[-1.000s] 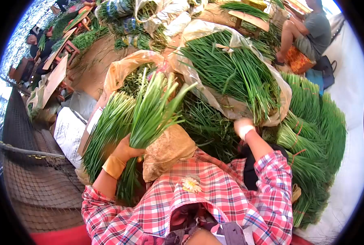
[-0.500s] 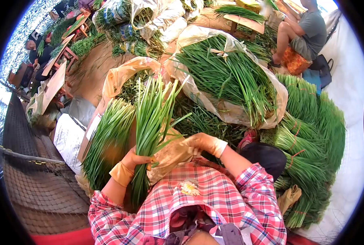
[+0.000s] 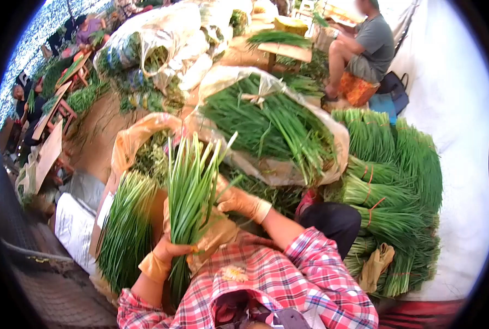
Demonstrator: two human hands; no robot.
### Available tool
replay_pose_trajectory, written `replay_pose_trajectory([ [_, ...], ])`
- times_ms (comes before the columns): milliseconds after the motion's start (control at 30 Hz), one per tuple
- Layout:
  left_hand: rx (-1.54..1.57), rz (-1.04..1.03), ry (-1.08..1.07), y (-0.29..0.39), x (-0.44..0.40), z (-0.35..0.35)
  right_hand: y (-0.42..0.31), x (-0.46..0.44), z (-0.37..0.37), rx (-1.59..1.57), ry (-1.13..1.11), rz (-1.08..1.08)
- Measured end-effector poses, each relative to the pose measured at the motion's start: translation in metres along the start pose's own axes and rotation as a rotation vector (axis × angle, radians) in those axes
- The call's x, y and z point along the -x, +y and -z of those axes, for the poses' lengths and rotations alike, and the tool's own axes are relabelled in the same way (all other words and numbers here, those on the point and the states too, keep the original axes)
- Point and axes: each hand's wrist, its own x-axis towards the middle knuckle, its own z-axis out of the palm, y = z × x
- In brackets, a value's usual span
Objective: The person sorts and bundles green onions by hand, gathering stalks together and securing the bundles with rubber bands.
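Note:
My left hand (image 3: 165, 253), gloved, is wrapped round the lower part of a bunch of long green stalks (image 3: 192, 189), pale ends up. My right hand (image 3: 239, 202), also gloved, has its fingers curled at the bunch's right side, by a brown cloth (image 3: 214, 236) on my lap; what its fingertips hold, if anything, is hidden. A thick pile of stalks (image 3: 125, 236) stands just left of the bunch. Ahead lies an open plastic sack (image 3: 340, 159) full of loose green stalks.
Tied green bundles (image 3: 398, 192) are stacked at the right on white sheeting (image 3: 463, 219). A person (image 3: 373, 41) sits at the back right by a small wooden table (image 3: 285, 51). Netting (image 3: 47, 285) lies at the left, with wooden boards (image 3: 50, 156) beyond.
My right hand has come from the big sack's edge to beside the held bunch. The view has shifted, so the sacks and bundles appear further left and lower.

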Motion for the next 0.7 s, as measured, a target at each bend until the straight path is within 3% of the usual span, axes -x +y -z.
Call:
replay_pose_trajectory([
  [33, 0.013, -0.004, 0.000, -0.003, 0.000, 0.002, -0.017, -0.003, -0.018, -0.231, 0.013, 0.000],
  [133, 0.044, -0.006, -0.009, -0.014, 0.002, 0.014, -0.039, -0.006, -0.035, -0.303, 0.204, -0.310],
  [233, 0.113, 0.022, 0.001, -0.012, 0.004, 0.017, -0.053, 0.000, -0.031, -0.227, 0.360, -0.292],
  [267, 0.102, 0.027, -0.007, -0.017, 0.005, 0.026, -0.053, -0.006, -0.017, -0.224, 0.524, -0.380],
  [300, 0.093, 0.035, -0.013, -0.021, 0.007, 0.032, -0.059, -0.004, -0.003, -0.270, 0.644, -0.288],
  [367, 0.092, 0.059, 0.020, -0.020, 0.015, 0.038, -0.042, 0.015, 0.052, 0.081, 0.661, -0.277],
  [400, 0.101, 0.049, 0.082, -0.010, 0.020, 0.031, -0.036, 0.028, 0.072, 0.535, 0.537, -0.480],
  [433, 0.110, 0.050, 0.154, 0.003, 0.025, 0.023, -0.029, 0.041, 0.093, 1.263, 0.271, -0.714],
  [467, 0.116, 0.045, 0.163, 0.006, 0.027, 0.023, -0.023, 0.054, 0.113, 1.712, 0.025, -0.817],
  [500, 0.124, 0.045, 0.179, 0.006, 0.030, 0.026, -0.014, 0.057, 0.123, 1.593, 0.192, -0.891],
  [533, 0.118, 0.036, 0.164, 0.005, 0.030, 0.030, -0.025, 0.063, 0.116, 1.573, 0.277, -0.758],
  [567, 0.111, 0.021, 0.144, 0.006, 0.029, 0.033, -0.039, 0.057, 0.101, 1.572, 0.261, -0.810],
  [700, 0.142, 0.018, 0.123, 0.008, 0.026, 0.038, -0.023, 0.048, 0.071, 0.985, 0.059, -0.500],
])
